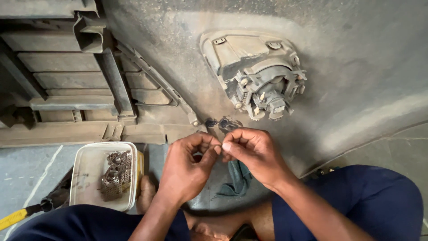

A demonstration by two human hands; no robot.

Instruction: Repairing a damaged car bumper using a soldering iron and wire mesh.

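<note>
Two hands, fingertips meeting; left hand (187, 167) and right hand (252, 154) each pinched nearly closed, thumb to forefinger, on something too small to identify; just above the fingertips, one small dark fitting (225, 123) on the dusty panel (356, 67); further up, one grey lamp housing (256, 73); left of the fingers, one white tub (84, 176) holding a clump of perforated metal pieces (117, 175), uncountable; below the fingers, one teal rag (238, 178); far left, one yellow-handled tool (13, 218).

Stone floor (26, 172) bears tub (84, 178), perhaps a rag (238, 178).
</note>
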